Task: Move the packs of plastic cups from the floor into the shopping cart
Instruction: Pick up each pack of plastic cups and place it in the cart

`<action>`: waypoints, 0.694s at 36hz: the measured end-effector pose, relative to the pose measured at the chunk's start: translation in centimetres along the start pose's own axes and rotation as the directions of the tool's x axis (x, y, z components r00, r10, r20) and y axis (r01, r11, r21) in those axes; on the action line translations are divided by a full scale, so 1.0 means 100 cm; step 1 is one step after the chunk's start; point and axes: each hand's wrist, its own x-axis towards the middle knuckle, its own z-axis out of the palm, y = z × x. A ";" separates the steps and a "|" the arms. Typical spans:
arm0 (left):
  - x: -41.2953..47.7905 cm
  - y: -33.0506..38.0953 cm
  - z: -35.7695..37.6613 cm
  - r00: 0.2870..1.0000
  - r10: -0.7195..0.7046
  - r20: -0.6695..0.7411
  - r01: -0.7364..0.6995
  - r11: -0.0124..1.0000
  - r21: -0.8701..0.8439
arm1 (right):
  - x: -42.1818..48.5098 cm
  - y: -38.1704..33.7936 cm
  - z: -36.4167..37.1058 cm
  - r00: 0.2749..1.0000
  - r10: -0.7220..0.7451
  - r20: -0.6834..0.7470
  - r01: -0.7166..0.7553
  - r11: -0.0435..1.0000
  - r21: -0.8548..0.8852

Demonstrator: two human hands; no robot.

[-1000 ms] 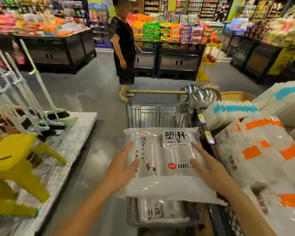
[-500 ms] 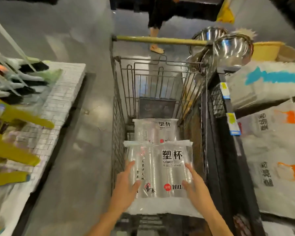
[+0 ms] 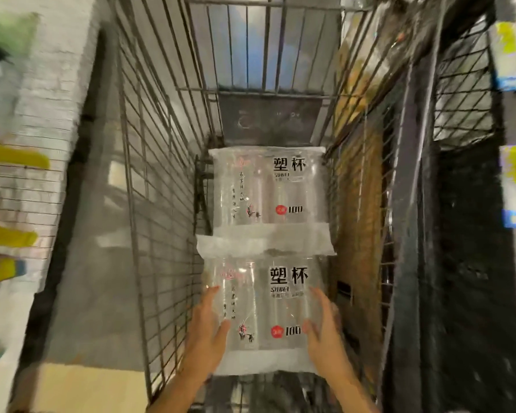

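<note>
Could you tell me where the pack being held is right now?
Low in the cart, between both hands, its far edge overlapping the other pack.

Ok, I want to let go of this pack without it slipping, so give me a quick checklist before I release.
1. Near pack inside the cart: ok.
2. Left hand and right hand both on it: ok.
3. Resting on the cart floor: cannot tell.
4. Clear of the far pack: not ok, edges overlap.
5. Label facing up: ok.
</note>
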 end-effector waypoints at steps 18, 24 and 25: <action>-0.042 0.172 -0.158 0.959 0.278 -0.061 -0.231 0.886 0.403 | -0.053 -0.239 -0.086 0.878 -0.464 0.119 0.439 0.681 -0.586; -0.091 0.247 -0.244 0.869 0.410 -0.278 -0.246 0.844 0.476 | -0.101 -0.360 -0.107 0.734 -0.646 0.212 0.574 0.422 -0.702; -0.102 0.256 -0.259 0.849 0.426 -0.313 -0.244 0.840 0.484 | -0.112 -0.379 -0.107 0.715 -0.657 0.239 0.590 0.384 -0.710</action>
